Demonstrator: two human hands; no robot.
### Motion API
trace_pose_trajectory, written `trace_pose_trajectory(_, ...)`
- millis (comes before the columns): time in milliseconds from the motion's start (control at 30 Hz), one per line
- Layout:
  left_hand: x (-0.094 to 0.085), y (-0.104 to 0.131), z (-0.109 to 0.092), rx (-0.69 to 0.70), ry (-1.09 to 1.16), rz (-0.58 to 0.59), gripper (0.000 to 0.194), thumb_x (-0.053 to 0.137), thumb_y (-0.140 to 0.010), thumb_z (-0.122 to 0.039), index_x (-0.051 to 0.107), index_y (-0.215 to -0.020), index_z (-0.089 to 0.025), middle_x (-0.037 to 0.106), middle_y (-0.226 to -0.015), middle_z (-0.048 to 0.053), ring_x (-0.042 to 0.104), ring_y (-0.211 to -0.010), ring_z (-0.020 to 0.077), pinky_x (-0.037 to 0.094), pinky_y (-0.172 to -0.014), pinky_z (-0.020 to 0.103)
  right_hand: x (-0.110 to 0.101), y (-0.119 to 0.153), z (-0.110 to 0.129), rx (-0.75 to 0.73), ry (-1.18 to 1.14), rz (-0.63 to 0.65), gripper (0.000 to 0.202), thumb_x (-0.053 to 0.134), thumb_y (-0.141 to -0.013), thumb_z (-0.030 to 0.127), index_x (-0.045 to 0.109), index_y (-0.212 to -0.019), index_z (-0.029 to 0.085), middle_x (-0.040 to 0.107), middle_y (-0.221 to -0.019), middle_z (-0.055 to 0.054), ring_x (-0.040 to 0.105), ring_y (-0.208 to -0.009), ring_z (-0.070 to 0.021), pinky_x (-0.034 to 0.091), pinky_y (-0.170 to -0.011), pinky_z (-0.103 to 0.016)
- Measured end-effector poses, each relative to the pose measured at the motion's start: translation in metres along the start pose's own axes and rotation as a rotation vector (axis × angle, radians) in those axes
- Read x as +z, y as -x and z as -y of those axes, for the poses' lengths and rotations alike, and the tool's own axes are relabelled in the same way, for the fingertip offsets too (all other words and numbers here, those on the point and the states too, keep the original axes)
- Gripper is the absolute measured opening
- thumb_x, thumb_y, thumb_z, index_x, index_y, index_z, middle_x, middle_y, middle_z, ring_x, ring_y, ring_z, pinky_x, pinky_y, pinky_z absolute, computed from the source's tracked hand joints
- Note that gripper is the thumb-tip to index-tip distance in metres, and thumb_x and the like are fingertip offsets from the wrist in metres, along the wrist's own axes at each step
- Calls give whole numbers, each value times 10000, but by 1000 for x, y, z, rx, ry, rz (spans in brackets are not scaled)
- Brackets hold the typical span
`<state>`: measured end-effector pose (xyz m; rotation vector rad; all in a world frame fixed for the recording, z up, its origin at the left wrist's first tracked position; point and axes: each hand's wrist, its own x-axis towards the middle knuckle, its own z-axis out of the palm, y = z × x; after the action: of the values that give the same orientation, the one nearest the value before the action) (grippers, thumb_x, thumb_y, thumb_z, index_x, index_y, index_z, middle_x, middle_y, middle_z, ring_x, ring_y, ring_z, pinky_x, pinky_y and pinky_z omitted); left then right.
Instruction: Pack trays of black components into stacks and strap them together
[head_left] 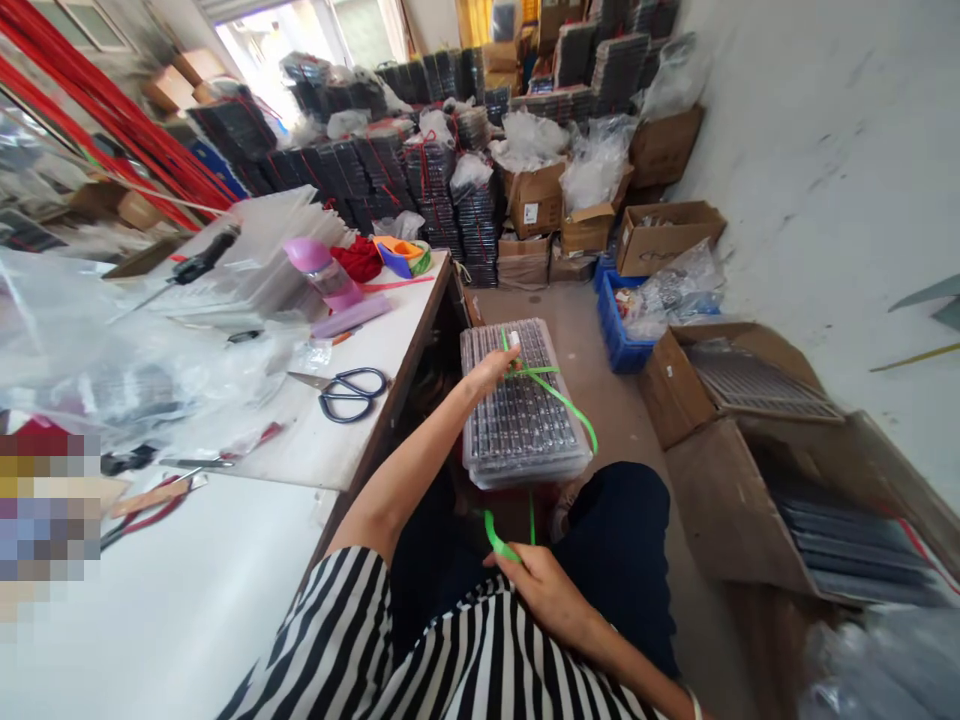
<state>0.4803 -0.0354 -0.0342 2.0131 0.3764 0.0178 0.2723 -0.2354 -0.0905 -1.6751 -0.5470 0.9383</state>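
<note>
A stack of clear plastic trays [525, 415] with dark rows inside rests low in front of my knees. Bright green plastic strapping [574, 408] crosses its top, and one loose length curves over the right side. My left hand [495, 368] reaches across to the top of the stack, its fingers closed on the strapping where the bands cross. Close to my lap, my right hand [541, 585] pinches another green strap end [495, 535], which sticks up past the fingers. The underside of the stack is hidden.
On the white table [300, 455] at left lie dark-handled scissors [351, 392], a pink bottle [322, 270] and plastic sheets [255, 250]. A blue crate [624, 335] and open cartons [686, 385] line the right wall. Several bundled tray stacks [431, 190] fill the back.
</note>
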Motion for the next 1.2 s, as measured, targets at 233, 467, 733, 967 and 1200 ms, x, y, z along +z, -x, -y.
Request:
trace_pose_trajectory(233, -42, 77, -35, 360, 239, 183, 414, 532, -853, -482, 543, -624, -137, 559, -648, -8, 501, -643, 86, 391, -665, 211, -27, -2, 23, -240, 96, -190, 531, 306, -932, 530, 692, -805, 188, 602, -670, -33, 497, -611, -145, 358, -622, -279)
trace_pose_trajectory(467, 41, 142, 45, 206, 459, 151, 565, 406, -801, -700, 415, -599, -173, 327, -538, -61, 248, -481, 62, 206, -473, 211, -28, 12, 15, -357, 124, -151, 518, 293, -954, 476, 505, -583, 183, 477, -547, 0, 439, -523, -107, 328, -539, -252)
trace_pose_trajectory(733, 53, 163, 57, 237, 278, 126, 475, 330, -903, -578, 406, -644, -187, 321, -573, -50, 293, -537, 99, 276, -536, 239, -47, -22, 45, -179, -581, -610, 409, 549, -813, 576, 472, -665, 203, 260, -470, 86, 209, -409, -58, 175, -407, -224)
trace_pose_trajectory(967, 61, 174, 51, 450, -2, 147, 339, 362, -947, -326, 510, -675, -187, 499, -656, 12, 465, -702, 162, 364, -798, 335, -66, -22, 44, -61, -855, -340, 292, 689, -763, 424, 551, -753, 166, 223, -463, 114, 145, -410, -34, 164, -420, -215)
trace_pose_trajectory(1200, 40, 165, 82, 310, -645, -164, 723, 684, -767, -310, 345, -1404, -263, 260, -1506, 141, 151, -1386, 425, 170, -1065, 629, -42, 3, 26, -13, -1004, -392, 454, 641, -793, 353, 329, -514, 179, 205, -476, 79, 173, -428, -52, 191, -452, -247)
